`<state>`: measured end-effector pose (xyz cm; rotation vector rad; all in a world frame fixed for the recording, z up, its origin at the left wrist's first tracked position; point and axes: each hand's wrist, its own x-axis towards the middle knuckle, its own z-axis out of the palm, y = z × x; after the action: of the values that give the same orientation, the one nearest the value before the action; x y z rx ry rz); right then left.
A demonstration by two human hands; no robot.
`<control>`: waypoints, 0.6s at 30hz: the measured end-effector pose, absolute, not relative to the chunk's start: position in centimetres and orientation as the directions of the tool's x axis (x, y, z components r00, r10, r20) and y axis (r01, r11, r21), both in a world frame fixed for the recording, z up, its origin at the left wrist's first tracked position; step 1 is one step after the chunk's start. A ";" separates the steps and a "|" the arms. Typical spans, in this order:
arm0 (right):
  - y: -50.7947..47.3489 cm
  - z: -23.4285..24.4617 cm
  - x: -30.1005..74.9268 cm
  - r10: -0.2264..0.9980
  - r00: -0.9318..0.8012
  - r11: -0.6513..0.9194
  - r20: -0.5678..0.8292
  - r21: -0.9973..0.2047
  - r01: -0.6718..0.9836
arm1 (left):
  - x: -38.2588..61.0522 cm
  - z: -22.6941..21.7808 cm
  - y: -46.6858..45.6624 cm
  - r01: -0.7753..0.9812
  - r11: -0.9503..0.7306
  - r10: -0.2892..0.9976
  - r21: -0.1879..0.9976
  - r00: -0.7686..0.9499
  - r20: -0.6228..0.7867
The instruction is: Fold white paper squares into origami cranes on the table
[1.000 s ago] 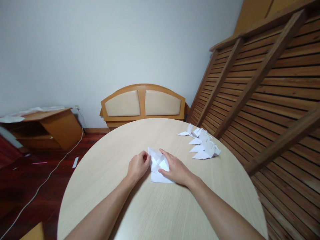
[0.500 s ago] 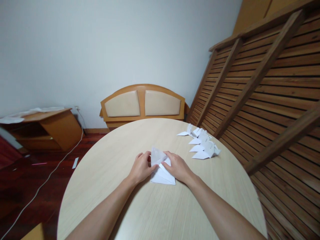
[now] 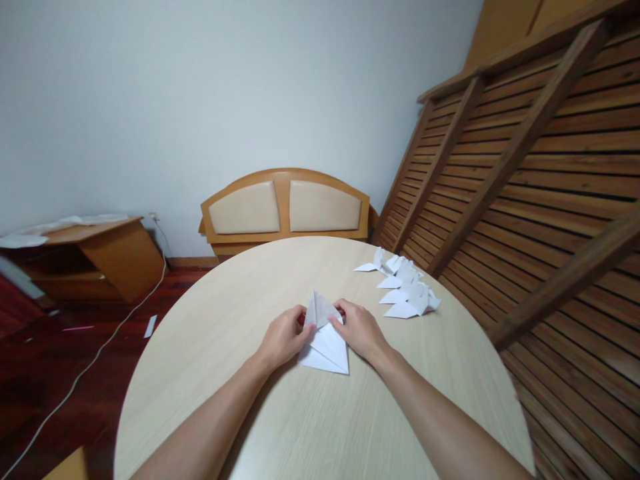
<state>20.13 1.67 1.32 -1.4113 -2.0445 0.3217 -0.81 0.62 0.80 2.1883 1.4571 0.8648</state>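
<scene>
A white sheet of paper [image 3: 327,343], partly folded into a pointed shape, lies on the round light-wood table [image 3: 310,427] in front of me. My left hand [image 3: 283,337] pinches its left side, fingers closed on the fold. My right hand [image 3: 361,330] grips the right side near the raised tip, fingers curled on the paper. The top flap stands up between both hands.
Several finished white folded paper figures [image 3: 406,287] sit in a row at the table's far right. A slatted wooden frame [image 3: 525,173] leans along the right. A padded wooden headboard [image 3: 285,207] stands behind the table, and a low cabinet [image 3: 95,253] is at the left.
The open, flattened paper has been gathered into a narrower pointed shape. Both hands have moved closer together, and my right hand went from lying flat to gripping the fold.
</scene>
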 end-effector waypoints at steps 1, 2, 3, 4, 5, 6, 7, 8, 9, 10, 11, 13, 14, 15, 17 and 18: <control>1.6 1.4 20.1 0.897 -0.234 0.413 0.374 -0.527 0.743 | -0.8 0.8 0.6 0.692 -0.393 0.919 0.605 0.274 0.284; 1.6 1.4 20.0 0.889 -0.240 0.431 0.390 -0.535 0.726 | -0.8 0.7 0.7 0.692 -0.390 0.920 0.607 0.270 0.283; 1.5 1.5 19.9 0.881 -0.248 0.448 0.402 -0.547 0.707 | -0.8 0.7 0.7 0.691 -0.387 0.922 0.611 0.268 0.281; 1.4 1.5 19.8 0.876 -0.254 0.462 0.410 -0.561 0.687 | -0.8 0.6 0.7 0.690 -0.383 0.923 0.614 0.264 0.279; 1.4 1.5 19.7 0.872 -0.258 0.472 0.416 -0.576 0.667 | -0.9 0.6 0.7 0.692 -0.378 0.925 0.615 0.261 0.275; 1.4 1.5 19.6 0.869 -0.261 0.480 0.420 -0.589 0.650 | -0.9 0.5 0.8 0.696 -0.371 0.928 0.614 0.258 0.268; 1.3 1.4 19.5 0.867 -0.267 0.486 0.420 -0.600 0.636 | -0.9 0.5 0.8 0.702 -0.363 0.931 0.613 0.256 0.260; 1.3 1.4 19.5 0.866 -0.274 0.490 0.417 -0.606 0.626 | -0.9 0.4 0.8 0.707 -0.355 0.935 0.612 0.255 0.249; 1.3 1.3 19.5 0.865 -0.284 0.494 0.413 -0.608 0.621 | -0.9 0.4 0.8 0.710 -0.349 0.937 0.611 0.256 0.238; 1.3 1.3 19.4 0.863 -0.297 0.501 0.409 -0.607 0.617 | -0.9 0.4 0.9 0.712 -0.345 0.939 0.611 0.256 0.231; 1.3 1.3 19.4 0.858 -0.309 0.509 0.410 -0.602 0.615 | -0.9 0.3 0.9 0.712 -0.343 0.939 0.612 0.255 0.229; 1.2 1.4 19.4 0.848 -0.322 0.527 0.422 -0.592 0.610 | -0.9 0.3 1.0 0.712 -0.344 0.939 0.612 0.249 0.238; 1.1 1.5 19.3 0.844 -0.323 0.532 0.428 -0.591 0.607 | -0.9 0.3 1.0 0.712 -0.344 0.939 0.612 0.244 0.243; 1.1 1.5 19.3 0.843 -0.322 0.534 0.430 -0.594 0.602 | -0.9 0.3 1.0 0.711 -0.344 0.939 0.613 0.242 0.246; 1.0 1.6 19.2 0.846 -0.319 0.529 0.427 -0.605 0.595 | -1.0 0.4 1.1 0.705 -0.346 0.938 0.620 0.246 0.244; 0.9 1.7 19.2 0.849 -0.319 0.526 0.421 -0.613 0.590 | -1.0 0.4 1.1 0.698 -0.349 0.937 0.625 0.250 0.244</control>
<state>19.15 0.92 1.66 -1.1663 -2.0369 0.4531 -0.99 1.09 0.41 2.1390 1.4940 0.8351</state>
